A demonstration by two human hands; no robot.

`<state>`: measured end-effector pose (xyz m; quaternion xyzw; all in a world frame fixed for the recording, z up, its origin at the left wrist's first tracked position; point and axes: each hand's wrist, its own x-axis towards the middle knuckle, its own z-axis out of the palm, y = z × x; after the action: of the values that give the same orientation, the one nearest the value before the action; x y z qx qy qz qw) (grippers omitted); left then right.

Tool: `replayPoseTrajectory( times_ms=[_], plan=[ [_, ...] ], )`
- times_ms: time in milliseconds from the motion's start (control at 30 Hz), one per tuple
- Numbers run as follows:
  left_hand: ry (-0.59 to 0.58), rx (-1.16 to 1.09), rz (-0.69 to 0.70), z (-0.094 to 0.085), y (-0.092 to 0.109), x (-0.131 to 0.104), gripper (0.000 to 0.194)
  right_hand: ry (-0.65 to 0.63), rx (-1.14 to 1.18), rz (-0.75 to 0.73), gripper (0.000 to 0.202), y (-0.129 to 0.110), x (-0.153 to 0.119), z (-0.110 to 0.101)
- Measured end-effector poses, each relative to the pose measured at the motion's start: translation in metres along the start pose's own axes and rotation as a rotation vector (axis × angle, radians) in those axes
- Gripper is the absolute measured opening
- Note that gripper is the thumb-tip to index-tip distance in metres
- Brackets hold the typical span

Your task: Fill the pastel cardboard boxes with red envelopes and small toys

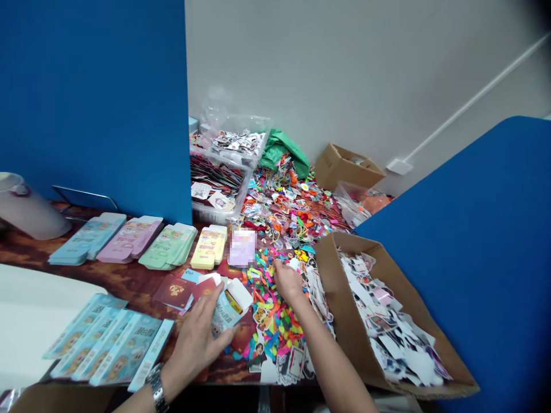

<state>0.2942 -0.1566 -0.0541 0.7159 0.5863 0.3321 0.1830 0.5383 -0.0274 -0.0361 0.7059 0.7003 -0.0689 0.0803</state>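
Observation:
My left hand (200, 338), with a metal watch at the wrist, grips a small light-blue box (227, 314) between thumb and fingers. The box's top flap is up, and something yellow shows inside. My right hand (287, 281) reaches into the pile of small colourful pieces (282, 330), its fingers bent together; what they hold is too small to make out. Red cards (174, 291) lie beyond my left hand. Filled-looking blue boxes (129, 350) overlap at the lower left.
Stacks of blue (88, 238), purple (129, 238), green (167, 245) and yellow flat boxes (209, 246) line the table's back. A cardboard box (340, 304) of stickers stands right. Clear bins (243, 201) and blue partitions (94, 103) border the work area.

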Motion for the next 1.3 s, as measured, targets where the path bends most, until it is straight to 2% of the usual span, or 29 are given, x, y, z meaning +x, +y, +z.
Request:
replayPoseTrajectory(
  times_ms=[133,200,367,467,533,700,800,900,1033,1167,1300],
  plan=[
    [0.022,-0.037,-0.037,-0.009,0.003,0.002,0.076,0.066,0.030,0.019,0.021,0.004,-0.018,-0.017],
    [0.025,-0.047,-0.048,-0.012,0.005,0.002,0.076,0.137,0.123,-0.034,0.022,-0.001,-0.035,-0.029],
    [0.018,-0.050,-0.058,-0.008,0.011,0.004,0.080,0.371,0.838,-0.472,0.014,-0.041,-0.082,-0.051],
    [0.000,-0.074,-0.053,-0.009,0.013,0.003,0.082,0.405,0.849,-0.678,0.012,-0.060,-0.096,-0.053],
    [0.004,-0.090,-0.032,-0.012,0.013,0.002,0.082,0.364,0.835,-0.738,0.017,-0.063,-0.097,-0.050],
    [0.009,-0.149,0.049,-0.019,0.011,0.001,0.063,0.196,0.963,-0.674,0.028,-0.061,-0.097,-0.040],
    [0.023,-0.166,0.067,-0.019,0.012,0.000,0.055,0.249,0.961,-0.622,0.035,-0.069,-0.103,-0.036],
    [0.045,-0.150,0.055,-0.019,0.014,-0.002,0.063,0.309,0.981,-0.640,0.031,-0.075,-0.110,-0.036],
    [0.062,-0.090,0.018,-0.023,0.017,-0.003,0.079,0.243,1.031,-0.705,0.025,-0.077,-0.114,-0.043],
    [0.034,-0.033,0.052,-0.026,0.017,-0.002,0.080,0.168,1.051,-0.628,0.022,-0.079,-0.113,-0.049],
    [0.007,0.024,0.040,-0.027,0.019,-0.003,0.086,0.221,0.998,-0.586,0.023,-0.085,-0.116,-0.050]
  ],
)
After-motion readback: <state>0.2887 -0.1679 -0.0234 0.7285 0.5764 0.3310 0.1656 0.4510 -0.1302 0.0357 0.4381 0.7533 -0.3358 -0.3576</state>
